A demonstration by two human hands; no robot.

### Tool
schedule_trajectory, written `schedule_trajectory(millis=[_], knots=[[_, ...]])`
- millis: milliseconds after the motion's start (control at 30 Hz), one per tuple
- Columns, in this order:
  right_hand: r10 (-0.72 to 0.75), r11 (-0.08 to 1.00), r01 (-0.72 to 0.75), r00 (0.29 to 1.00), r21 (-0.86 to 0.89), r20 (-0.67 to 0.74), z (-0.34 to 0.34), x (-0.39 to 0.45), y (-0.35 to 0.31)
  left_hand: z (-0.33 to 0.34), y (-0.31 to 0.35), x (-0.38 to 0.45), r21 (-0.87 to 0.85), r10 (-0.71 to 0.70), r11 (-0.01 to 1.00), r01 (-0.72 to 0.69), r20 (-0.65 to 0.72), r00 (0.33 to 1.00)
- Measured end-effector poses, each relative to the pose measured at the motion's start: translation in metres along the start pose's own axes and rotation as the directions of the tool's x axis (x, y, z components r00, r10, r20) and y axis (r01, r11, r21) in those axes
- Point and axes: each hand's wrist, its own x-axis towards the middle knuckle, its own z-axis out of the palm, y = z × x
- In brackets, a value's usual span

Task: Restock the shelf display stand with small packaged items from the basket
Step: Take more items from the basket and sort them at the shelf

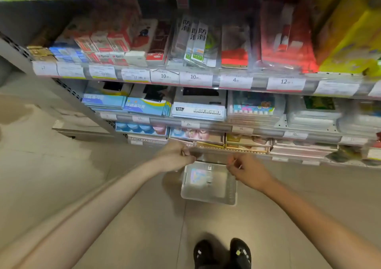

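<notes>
A white plastic basket [226, 194] stands on the floor below the shelves, with a shiny iridescent packet [195, 176] lying inside it. My left hand [175, 155] and my right hand [247, 172] are both stretched out just above the basket, at the front edge of the low shelf row [231, 148]. Their fingertips are pinched on the two ends of a flat, clear-looking package [210, 157] that spans between them. The package is blurred and its contents do not show.
The shelf display stand [195, 122] fills the upper view, stocked with boxes, clear packets and price labels on several levels. Its grey base [82, 132] sticks out at the left. My feet in black shoes [222, 254] stand on the tiled floor.
</notes>
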Motion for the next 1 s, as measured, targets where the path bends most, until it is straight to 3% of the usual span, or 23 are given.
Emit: schedule_trajectory(millis=[167, 367, 633, 833, 1000], knots=[[0.051, 0.998, -0.048, 0.997, -0.051, 0.052, 0.078, 0.051, 0.075, 0.087, -0.077, 0.071, -0.058, -0.102, 0.993, 0.102, 0.008, 0.995], [0.039, 0.995, -0.031, 0.996, -0.095, 0.082, 0.173, 0.118, 0.165, 0.189, -0.167, 0.150, -0.034, -0.180, 0.984, 0.177, -0.097, 0.979], [-0.009, 0.985, 0.024, 0.996, -0.172, 0.091, 0.296, 0.230, 0.278, 0.318, -0.279, 0.260, 0.020, -0.267, 0.963, 0.268, -0.047, 0.963], [-0.113, 0.943, 0.163, 0.977, -0.290, 0.182, 0.372, 0.301, 0.347, 0.381, -0.322, 0.336, 0.098, -0.275, 0.955, 0.279, -0.053, 0.960], [-0.196, 0.847, 0.318, 0.931, -0.426, 0.307, 0.409, 0.330, 0.377, 0.412, -0.339, 0.375, 0.195, -0.240, 0.947, 0.257, -0.108, 0.965]])
